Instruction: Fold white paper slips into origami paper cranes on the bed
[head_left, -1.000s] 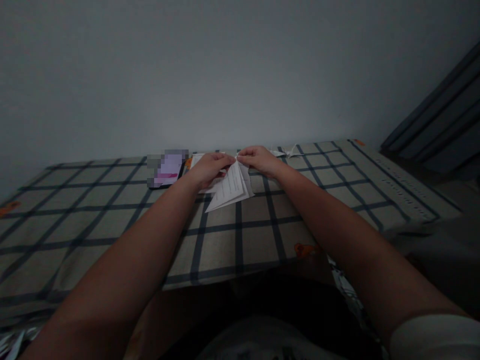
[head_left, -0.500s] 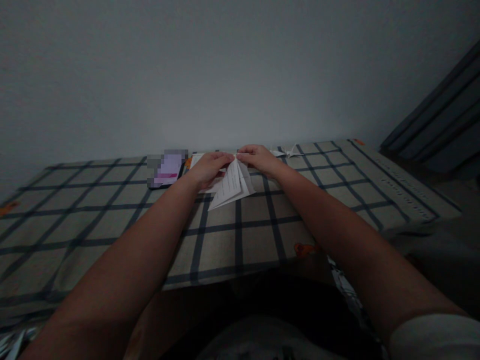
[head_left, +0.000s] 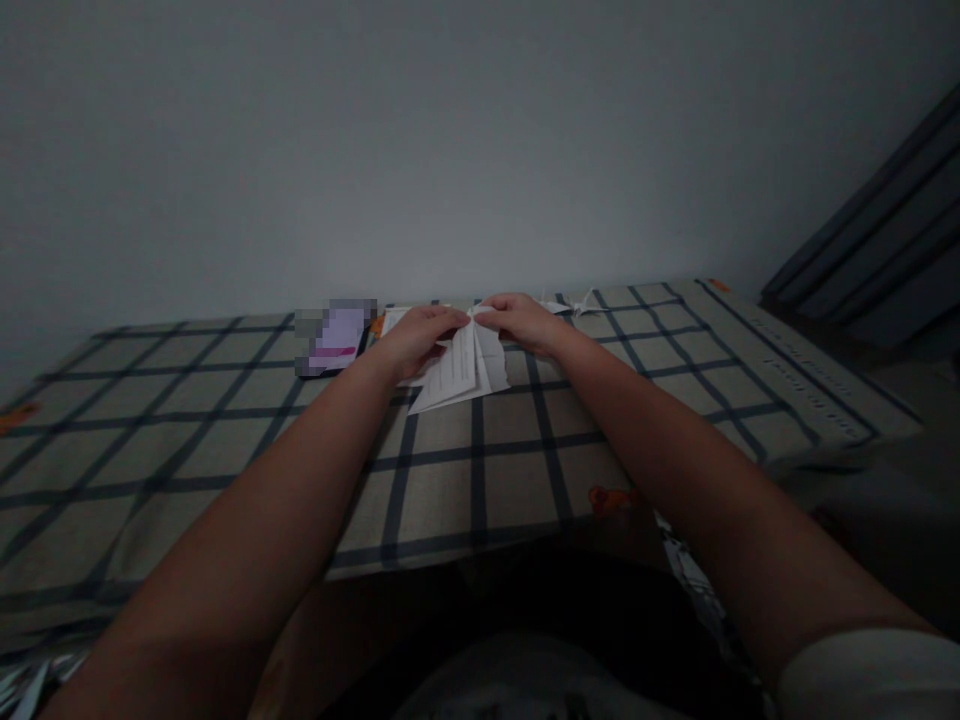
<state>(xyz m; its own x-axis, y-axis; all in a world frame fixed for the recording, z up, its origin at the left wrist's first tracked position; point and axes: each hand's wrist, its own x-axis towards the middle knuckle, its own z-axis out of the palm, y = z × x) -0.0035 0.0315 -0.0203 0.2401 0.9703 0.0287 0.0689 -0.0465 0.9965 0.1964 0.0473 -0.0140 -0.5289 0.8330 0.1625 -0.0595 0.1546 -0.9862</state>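
A folded sheet of printed paper fans out toward me above the checked tablecloth. Its narrow far end is pinched between my two hands. My left hand grips it from the left, thumb and fingers closed near the tip. From the right, my right hand pinches the same tip, its fingers nearly meeting those of the left. Several layers and creases show along the paper's near edge. More white paper lies partly hidden behind my left hand.
A phone with a lit, partly blurred screen lies left of my hands. Small folded white paper pieces sit behind my right hand. The checked tablecloth covers the table, a wall stands behind it, and a dark curtain hangs at right.
The paper's near edge has swung slightly left and up, and its right-hand layers have spread a little. Both hands keep their pinch at the tip, almost in place.
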